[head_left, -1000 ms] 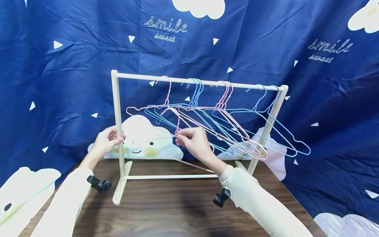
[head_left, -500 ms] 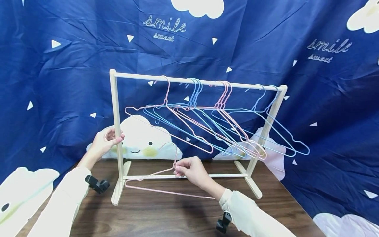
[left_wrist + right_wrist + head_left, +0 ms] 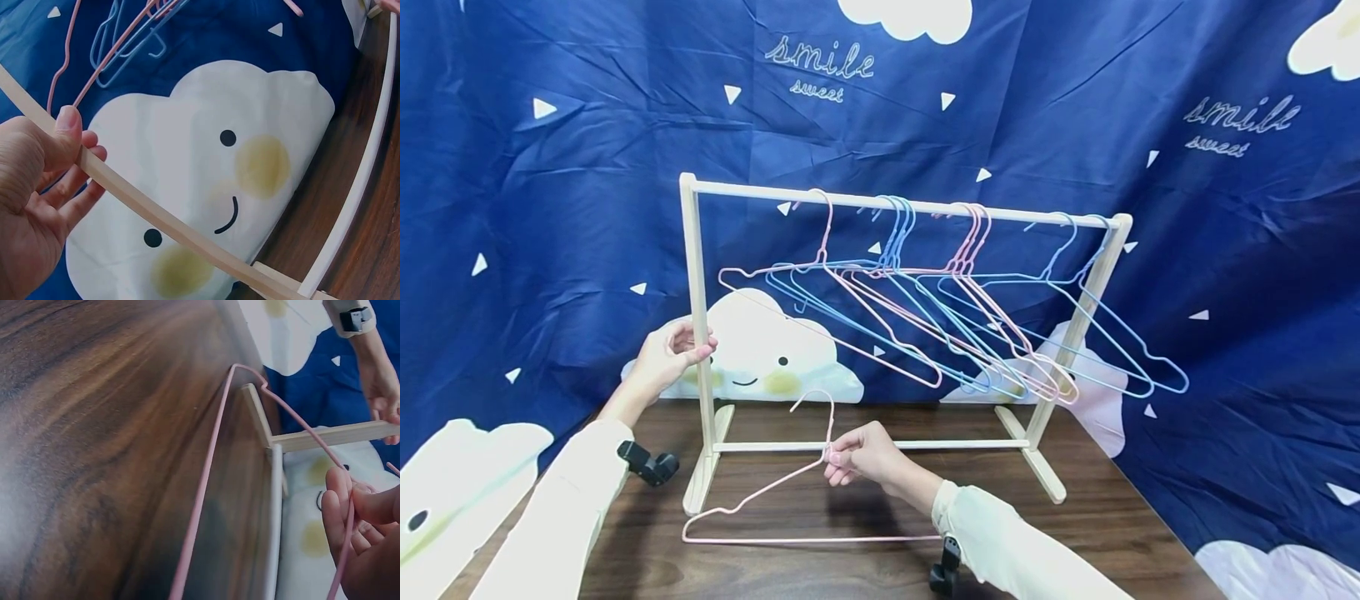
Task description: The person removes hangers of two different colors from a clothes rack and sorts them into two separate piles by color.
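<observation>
A pink clothes hanger [image 3: 760,493] is pinched at its neck by my right hand [image 3: 867,457], low in front of the rack, its hook pointing up. In the right wrist view the thumb and fingers [image 3: 335,494] close round the pink wire. My left hand [image 3: 666,357] grips the left upright [image 3: 701,308] of the wooden clothes rack, and in the left wrist view the thumb [image 3: 68,128] lies over the post with fingers behind it. Several pink and blue hangers hang from the top rail [image 3: 760,192], with one pink hanger [image 3: 825,237] leftmost.
The rack stands on a dark wood table [image 3: 775,575], with a low crossbar [image 3: 940,444] and two feet, the right foot [image 3: 1043,475] among them. Behind it hangs a blue curtain [image 3: 587,250] with clouds. Blue hangers [image 3: 1060,250] hang near the right post.
My right hand has brought the pink hanger down and toward me, from among the hanging ones to low over the table. My left hand has stayed on the upright.
</observation>
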### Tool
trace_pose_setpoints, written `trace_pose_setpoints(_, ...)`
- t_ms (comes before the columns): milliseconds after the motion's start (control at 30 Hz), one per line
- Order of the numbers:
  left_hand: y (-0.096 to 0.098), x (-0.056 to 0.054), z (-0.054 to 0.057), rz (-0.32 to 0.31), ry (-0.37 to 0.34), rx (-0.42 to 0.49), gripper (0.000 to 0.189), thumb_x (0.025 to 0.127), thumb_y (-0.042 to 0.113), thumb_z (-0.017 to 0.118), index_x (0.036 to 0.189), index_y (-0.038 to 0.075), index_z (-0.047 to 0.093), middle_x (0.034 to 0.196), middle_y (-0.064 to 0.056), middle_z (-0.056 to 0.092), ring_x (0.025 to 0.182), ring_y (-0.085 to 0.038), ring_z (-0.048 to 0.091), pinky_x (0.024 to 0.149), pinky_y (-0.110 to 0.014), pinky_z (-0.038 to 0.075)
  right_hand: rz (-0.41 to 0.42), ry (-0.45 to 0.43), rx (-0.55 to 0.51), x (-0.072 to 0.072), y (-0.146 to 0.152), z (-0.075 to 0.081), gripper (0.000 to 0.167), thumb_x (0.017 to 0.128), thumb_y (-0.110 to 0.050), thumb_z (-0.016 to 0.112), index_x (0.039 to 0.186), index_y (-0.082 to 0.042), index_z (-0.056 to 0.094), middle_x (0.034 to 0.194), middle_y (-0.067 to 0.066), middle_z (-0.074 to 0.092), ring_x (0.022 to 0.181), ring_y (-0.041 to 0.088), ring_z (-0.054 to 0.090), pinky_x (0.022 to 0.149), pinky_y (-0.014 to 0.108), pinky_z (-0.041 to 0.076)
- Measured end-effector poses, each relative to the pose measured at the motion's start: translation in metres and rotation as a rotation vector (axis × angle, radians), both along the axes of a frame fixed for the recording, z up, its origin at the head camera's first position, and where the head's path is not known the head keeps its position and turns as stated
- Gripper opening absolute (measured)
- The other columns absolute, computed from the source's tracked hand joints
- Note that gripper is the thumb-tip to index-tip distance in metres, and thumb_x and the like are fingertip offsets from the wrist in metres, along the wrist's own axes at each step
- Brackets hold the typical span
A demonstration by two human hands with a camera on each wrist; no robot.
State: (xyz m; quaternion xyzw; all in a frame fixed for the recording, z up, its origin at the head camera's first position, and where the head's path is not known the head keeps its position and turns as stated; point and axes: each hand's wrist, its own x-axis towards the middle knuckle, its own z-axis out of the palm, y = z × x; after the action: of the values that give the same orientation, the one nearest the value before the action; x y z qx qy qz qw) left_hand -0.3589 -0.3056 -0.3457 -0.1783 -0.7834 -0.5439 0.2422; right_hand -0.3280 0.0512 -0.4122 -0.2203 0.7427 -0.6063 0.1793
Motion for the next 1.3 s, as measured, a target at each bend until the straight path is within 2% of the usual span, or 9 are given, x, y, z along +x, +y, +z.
trace_pose_setpoints(67,0.000,0.000,0.000,0.000,-0.006,0.010,0.029,0.093,-0.002,0.070,0.120,-0.008,0.060,0.092,0.022,0.072,0.085,0.009,0.069,0.077,-0.007,0.053,0.003,-0.016,0.005,0.000,-0.002,-0.005,0.018,0.094,0.007,0.063,0.107,0.020,0.067,0.085,0.034,0.072,0.058,0.009,0.069,0.064,0.033,0.063)
trace_pose_setpoints(233,-0.001,0.000,0.000,-0.009,-0.006,0.027,0.028,0.093,-0.003,0.070,0.119,-0.003,0.061,0.092,0.023,0.072,0.085,0.009,0.069,0.076,-0.008,0.053,0.000,-0.023,0.014,0.002,-0.009,-0.015,0.021,0.095,0.005,0.064,0.107,0.022,0.066,0.086,0.037,0.071,0.060,0.012,0.070,0.071,0.045,0.064)
trace_pose_setpoints(333,-0.001,-0.001,-0.001,-0.008,-0.003,0.024,0.027,0.093,-0.002,0.070,0.118,0.000,0.062,0.092,0.022,0.072,0.085,0.009,0.069,0.076,-0.008,0.053,-0.026,0.006,0.042,0.003,-0.012,-0.020,0.019,0.093,0.004,0.067,0.104,0.020,0.068,0.084,0.035,0.072,0.061,0.019,0.073,0.071,0.047,0.064)
trace_pose_setpoints(500,-0.001,-0.001,-0.002,-0.003,0.000,0.012,0.029,0.093,0.001,0.071,0.120,-0.004,0.060,0.093,0.021,0.072,0.085,0.009,0.069,0.076,-0.008,0.053,-0.065,0.125,0.153,0.001,-0.017,-0.025,0.014,0.088,0.001,0.073,0.092,0.014,0.074,0.078,0.031,0.073,0.064,0.034,0.075,0.059,0.035,0.062)
trace_pose_setpoints(567,-0.001,-0.001,-0.002,-0.003,-0.001,0.009,0.030,0.094,0.001,0.071,0.121,-0.005,0.060,0.094,0.020,0.072,0.086,0.009,0.069,0.077,-0.008,0.053,-0.075,0.183,0.211,0.000,-0.020,-0.028,0.011,0.086,0.000,0.075,0.086,0.011,0.076,0.075,0.029,0.073,0.059,0.029,0.073,0.053,0.026,0.059)
trace_pose_setpoints(667,-0.001,-0.002,-0.003,-0.002,-0.004,0.008,0.031,0.094,0.002,0.071,0.122,-0.005,0.059,0.094,0.020,0.072,0.086,0.009,0.069,0.077,-0.008,0.053,-0.096,0.287,0.306,0.000,-0.023,-0.032,0.010,0.083,-0.002,0.076,0.077,0.004,0.078,0.066,0.024,0.071,0.047,0.013,0.063,0.047,0.016,0.048)
trace_pose_setpoints(833,-0.001,-0.002,-0.003,-0.005,-0.002,0.021,0.035,0.093,0.000,0.070,0.123,-0.011,0.057,0.093,0.021,0.072,0.086,0.008,0.069,0.076,-0.009,0.054,-0.144,0.456,0.476,-0.001,-0.029,-0.039,0.014,0.081,-0.007,0.077,0.067,-0.007,0.078,0.055,0.012,0.069,0.038,-0.003,0.046,0.044,0.012,0.035)
trace_pose_setpoints(1067,-0.001,-0.003,-0.002,-0.008,-0.001,0.023,0.028,0.093,0.001,0.071,0.119,0.001,0.061,0.092,0.022,0.072,0.085,0.008,0.069,0.076,-0.009,0.054,-0.182,0.538,0.611,0.002,-0.034,-0.044,0.016,0.076,-0.010,0.078,0.061,-0.014,0.075,0.046,-0.003,0.063,0.041,-0.002,0.046,0.044,0.016,0.035)
trace_pose_setpoints(1300,0.000,-0.002,-0.002,-0.004,0.009,0.014,0.030,0.093,-0.002,0.070,0.121,-0.007,0.059,0.092,0.021,0.072,0.085,0.008,0.069,0.076,-0.009,0.054,-0.179,0.626,0.692,0.009,-0.034,-0.044,0.018,0.073,-0.015,0.081,0.058,-0.017,0.072,0.052,-0.007,0.064,0.050,0.003,0.047,0.047,0.019,0.038)
